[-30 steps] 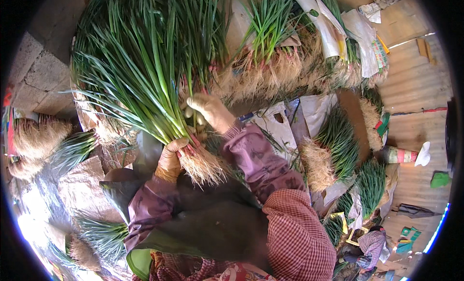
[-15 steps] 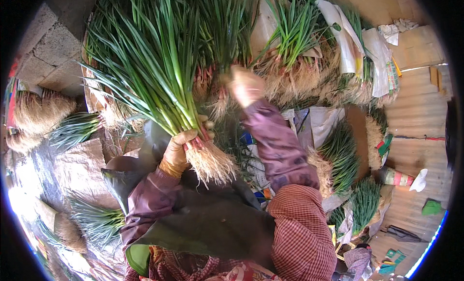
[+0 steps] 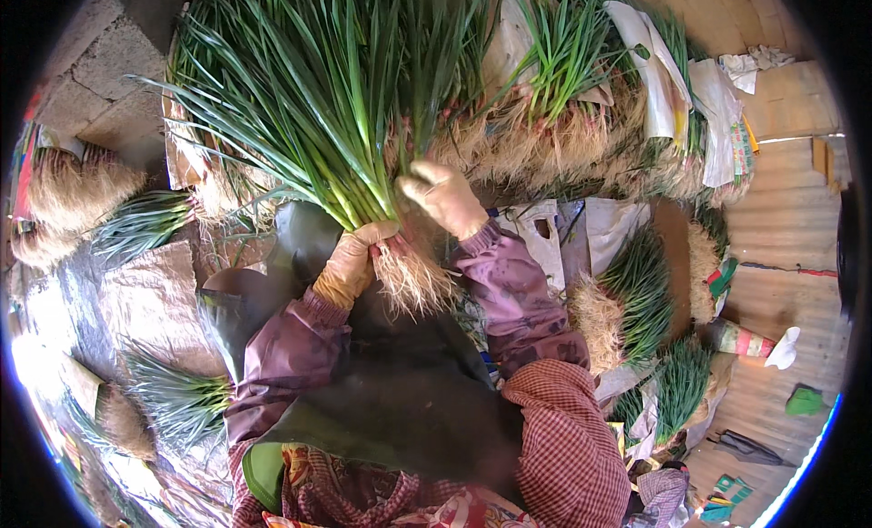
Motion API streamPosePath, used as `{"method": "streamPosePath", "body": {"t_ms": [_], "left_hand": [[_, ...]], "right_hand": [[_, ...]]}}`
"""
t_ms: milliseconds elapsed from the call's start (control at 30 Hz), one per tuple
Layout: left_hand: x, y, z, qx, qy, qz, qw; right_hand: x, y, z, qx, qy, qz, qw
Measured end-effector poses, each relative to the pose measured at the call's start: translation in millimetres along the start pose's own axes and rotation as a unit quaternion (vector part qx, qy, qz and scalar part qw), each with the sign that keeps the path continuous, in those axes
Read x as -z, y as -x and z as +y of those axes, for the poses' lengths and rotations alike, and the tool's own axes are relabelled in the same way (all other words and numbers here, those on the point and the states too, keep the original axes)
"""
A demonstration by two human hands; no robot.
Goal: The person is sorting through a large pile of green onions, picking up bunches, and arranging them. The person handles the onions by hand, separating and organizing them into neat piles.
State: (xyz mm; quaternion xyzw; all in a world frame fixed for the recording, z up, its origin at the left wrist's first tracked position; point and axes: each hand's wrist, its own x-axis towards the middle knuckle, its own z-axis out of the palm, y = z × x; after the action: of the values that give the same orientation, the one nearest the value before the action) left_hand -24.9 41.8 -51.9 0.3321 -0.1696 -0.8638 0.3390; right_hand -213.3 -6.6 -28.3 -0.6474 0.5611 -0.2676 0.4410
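My gloved left hand [image 3: 356,260] is closed around the lower stems of a thick bunch of spring onions [image 3: 350,178]. Their long green leaves fan up and to the left, and the pale roots hang below my fist. Just right of the bunch, my gloved right hand [image 3: 443,197] has its fingers curled in a pinch on a few spring onion stalks [image 3: 420,128]. Blurred roots show beneath those fingers. Behind both hands lies a large heap of spring onions [image 3: 536,51] with reddish bases and straw-coloured roots.
More spring onion bundles [image 3: 639,287] lie at the right, and others [image 3: 177,396] at the left on sheeting. White sacking [image 3: 649,74] covers part of the heap. A block wall [image 3: 100,83] stands at the far left; corrugated sheet [image 3: 786,219] runs along the right. A dark apron [image 3: 400,410] covers my lap.
My right hand has come back from the heap toward the bunch, bringing a few stalks. The left hand has shifted slightly right and up with its bunch.
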Motion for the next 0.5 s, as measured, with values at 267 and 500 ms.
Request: {"method": "streamPosePath", "body": {"t_ms": [267, 500], "left_hand": [[-1.0, -2.2, -3.1, -0.058, 0.077, -0.062, 0.993], [-34.0, 10.2, 0.8, -0.1, 0.099, 0.018, 0.99]], "right_hand": [[30.9, 88.5, 89.2, -0.083, 0.245, -0.133, 0.957], [17.7, 33.3, 24.0, -0.055, 0.241, 0.12, 0.962]]}}
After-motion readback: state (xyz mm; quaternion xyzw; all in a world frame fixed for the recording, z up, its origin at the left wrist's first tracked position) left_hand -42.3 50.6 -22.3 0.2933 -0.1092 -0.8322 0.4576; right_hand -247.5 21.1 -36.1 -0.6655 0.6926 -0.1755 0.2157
